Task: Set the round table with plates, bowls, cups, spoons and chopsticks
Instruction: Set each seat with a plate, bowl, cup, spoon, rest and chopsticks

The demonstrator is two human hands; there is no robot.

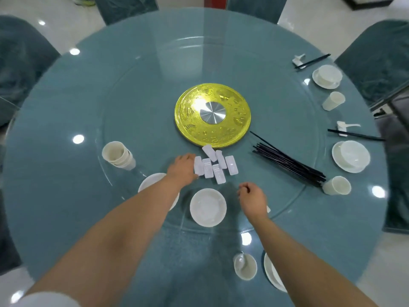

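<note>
Step in hand: I judge I am fetching a chopstick rest from the cluster of white rests (213, 163) on the glass turntable (137, 111), near the gold centre disc (213, 115).
Left hand (182, 166): reaches to the left edge of the cluster, fingers on the leftmost rest; whether the grip has closed on it I cannot tell, since the fingertips are hidden behind the hand.
Right hand (252, 199): hovers with loosely curled fingers just right of the white plate (208, 207); the grip holds nothing I can see.
Supplies: the bundle of dark chopsticks (290, 165) lies to the right on the turntable; stacked cups (118, 155) stand at the left; a second plate (150, 182) sits partly under my left forearm.
Done already: two places at the right rim of the tabletop (55, 196) look set, each with a bowl on a plate, a cup, a rest and chopsticks.
Near place: a cup holding a spoon (244, 265) and a plate stack (273, 273) sit by my right arm.
Doing it well: pinch one rest by its long sides and lift straight up, so the neighbours touching it do not scatter.
Risk: glazed pieces on glass probably slide easily.
</note>
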